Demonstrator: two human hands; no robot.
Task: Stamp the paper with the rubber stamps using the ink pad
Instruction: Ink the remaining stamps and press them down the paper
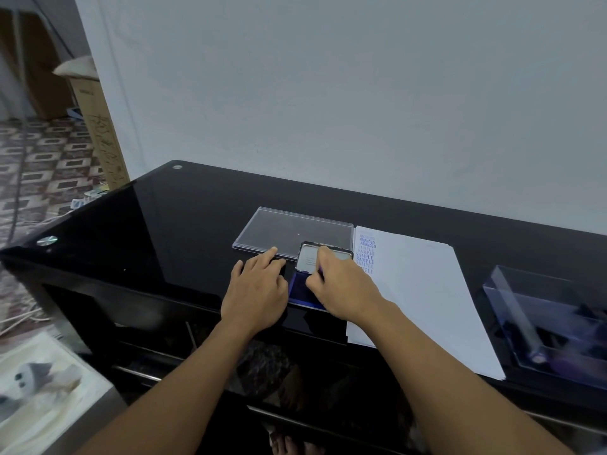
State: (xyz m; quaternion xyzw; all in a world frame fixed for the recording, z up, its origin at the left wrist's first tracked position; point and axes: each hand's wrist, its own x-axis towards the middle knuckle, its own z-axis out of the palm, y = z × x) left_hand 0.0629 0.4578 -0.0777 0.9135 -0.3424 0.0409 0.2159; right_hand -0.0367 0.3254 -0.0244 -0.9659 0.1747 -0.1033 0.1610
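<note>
The ink pad lies open on the black glass table, showing its blue pad, with its metal lid standing up behind. My right hand is over the pad and pinches a small purple rubber stamp, mostly hidden by the fingers. My left hand rests flat against the pad's left side, index finger stretched toward a clear lid. The white paper lies just right of the pad. Blue AMENDED and SAMPLE prints run down its top left corner.
A clear plastic lid lies flat behind the ink pad. A clear box holding dark stamps stands to the right of the paper. The wall runs close behind the table. Cardboard boxes stand on the patterned floor at the left.
</note>
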